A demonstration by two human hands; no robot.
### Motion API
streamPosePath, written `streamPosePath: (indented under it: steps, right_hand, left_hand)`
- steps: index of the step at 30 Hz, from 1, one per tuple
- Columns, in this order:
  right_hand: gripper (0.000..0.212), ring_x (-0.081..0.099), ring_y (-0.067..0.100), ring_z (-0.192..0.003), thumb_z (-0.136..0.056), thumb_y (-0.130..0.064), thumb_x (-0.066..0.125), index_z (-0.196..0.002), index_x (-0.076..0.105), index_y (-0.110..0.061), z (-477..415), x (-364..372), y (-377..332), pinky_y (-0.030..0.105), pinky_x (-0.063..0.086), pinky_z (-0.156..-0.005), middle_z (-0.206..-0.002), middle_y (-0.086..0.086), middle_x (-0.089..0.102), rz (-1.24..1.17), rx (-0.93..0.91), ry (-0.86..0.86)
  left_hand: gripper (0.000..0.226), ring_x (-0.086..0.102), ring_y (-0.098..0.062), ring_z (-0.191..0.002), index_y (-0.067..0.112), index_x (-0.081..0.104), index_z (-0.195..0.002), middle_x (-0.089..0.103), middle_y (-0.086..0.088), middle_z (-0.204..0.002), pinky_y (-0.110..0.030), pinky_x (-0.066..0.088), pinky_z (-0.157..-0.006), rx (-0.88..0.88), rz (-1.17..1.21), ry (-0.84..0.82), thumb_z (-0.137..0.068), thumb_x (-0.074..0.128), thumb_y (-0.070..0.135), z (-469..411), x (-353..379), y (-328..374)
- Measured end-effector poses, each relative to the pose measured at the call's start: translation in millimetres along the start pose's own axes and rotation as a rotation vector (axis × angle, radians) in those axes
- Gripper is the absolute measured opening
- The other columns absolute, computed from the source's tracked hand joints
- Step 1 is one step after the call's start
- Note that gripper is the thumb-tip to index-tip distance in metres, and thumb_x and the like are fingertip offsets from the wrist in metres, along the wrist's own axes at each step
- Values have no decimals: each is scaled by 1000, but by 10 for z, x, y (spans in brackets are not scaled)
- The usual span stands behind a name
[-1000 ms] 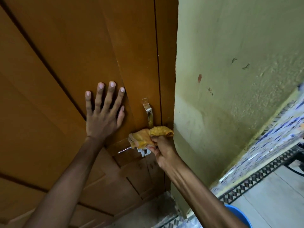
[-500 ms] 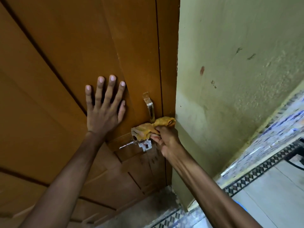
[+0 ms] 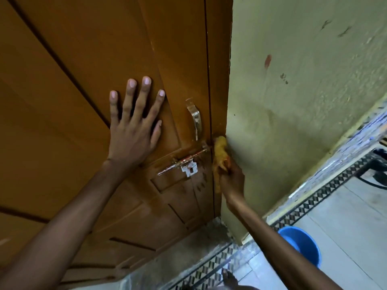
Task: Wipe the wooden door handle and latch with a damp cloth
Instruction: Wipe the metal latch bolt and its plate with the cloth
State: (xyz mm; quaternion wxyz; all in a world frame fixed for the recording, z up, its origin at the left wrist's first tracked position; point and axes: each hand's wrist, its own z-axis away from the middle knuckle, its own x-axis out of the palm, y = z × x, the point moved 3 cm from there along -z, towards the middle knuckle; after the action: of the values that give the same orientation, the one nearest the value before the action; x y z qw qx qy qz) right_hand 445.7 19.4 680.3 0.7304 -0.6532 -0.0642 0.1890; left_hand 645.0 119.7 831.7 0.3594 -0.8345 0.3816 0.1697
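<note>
A brown wooden door fills the left of the view. Near its right edge a metal pull handle is fixed upright, and below it a metal sliding bolt latch lies uncovered. My left hand presses flat on the door, fingers spread, left of the handle. My right hand grips a yellow cloth and holds it against the door's right edge, just right of the latch's end, where door meets wall.
A pale green wall juts out right of the door. A blue bucket stands on the tiled floor at lower right. A patterned tile border runs along the wall base. A bare foot shows at the bottom.
The cloth has slid right, off the latch, to the door's edge, so the bolt and its plate now show. My left hand stays flat on the door.
</note>
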Motion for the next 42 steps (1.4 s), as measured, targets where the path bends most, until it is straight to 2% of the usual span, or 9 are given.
streamPosePath:
  steps: [3, 7, 10, 15, 21, 25, 29, 36, 42]
  right_hand:
    - [53, 43, 13, -131, -92, -4, 52, -141, 48, -22, 114, 487, -18, 15, 39, -103, -143, -7, 45, 156, -230, 23]
    - [64, 18, 21, -149, -91, -8, 39, -151, 29, -26, 343, 1005, 178, 43, 26, -119, -161, -5, 22, 314, -361, -116]
    - [55, 32, 30, -144, -94, -26, 41, -149, 36, -23, 338, 934, 180, 49, 33, -114, -159, -2, 30, 518, -535, -87]
    - [66, 66, 31, -104, -76, -11, 43, -141, 50, -20, 152, 726, 42, 30, 55, -60, -148, 2, 49, 676, -449, 184]
    - [79, 52, 26, -121, -70, -11, 76, -143, 48, -24, 352, 975, 128, 35, 49, -95, -150, -5, 45, 764, -575, 83]
    - [72, 70, 32, -89, -76, -4, 57, -144, 45, -25, 198, 761, 83, 34, 56, -61, -153, -6, 39, 767, -507, 110]
    - [78, 69, 36, -93, -72, 1, 69, -144, 45, -16, 160, 864, 42, 35, 56, -57, -153, 2, 41, 738, -451, 213]
    - [71, 71, 33, -91, -80, -10, 61, -146, 42, -28, 332, 823, -12, 37, 58, -66, -152, -7, 41, 877, -612, -19]
    - [72, 71, 33, -66, -71, -2, 72, -139, 53, -19, 99, 748, 40, 32, 55, -51, -146, 4, 50, 953, -562, 177]
  left_hand:
    - [63, 14, -36, -151, 21, 15, -160, 11, -14, -165, -53, -9, -120, 46, -12, -15, -105, 37, 42, 22, 9, -18]
    - [65, 14, -34, -151, 18, 13, -161, 13, -15, -165, -56, -9, -119, 62, -55, 2, -105, 35, 43, 25, 75, 4]
    - [65, 9, -33, -151, 16, 11, -161, 13, -16, -165, -57, -10, -118, 77, -68, 3, -106, 33, 42, 34, 95, 11]
    - [65, 10, -32, -151, 15, 9, -161, 12, -15, -165, -58, -9, -118, 92, -44, -10, -106, 31, 41, 36, 98, 6]
    - [63, 3, -31, -150, 14, 8, -161, 12, -14, -166, -59, -4, -116, 90, -29, -13, -106, 27, 40, 33, 79, 26]
    - [65, 3, -30, -151, 15, 5, -161, 8, -13, -166, -58, -4, -117, 87, 19, -15, -106, 29, 40, 41, 83, 11]
    - [66, 2, -30, -151, 14, 5, -161, 8, -13, -166, -58, -5, -117, 88, 33, -5, -105, 32, 38, 44, 80, 3]
    - [68, 10, -31, -153, 13, 5, -161, 9, -13, -166, -59, 4, -117, 102, 32, -8, -104, 33, 39, 48, 47, 4]
    - [71, 7, -29, -153, 14, 5, -161, 7, -13, -167, -56, -5, -118, 92, 65, 1, -103, 38, 38, 54, 69, -12]
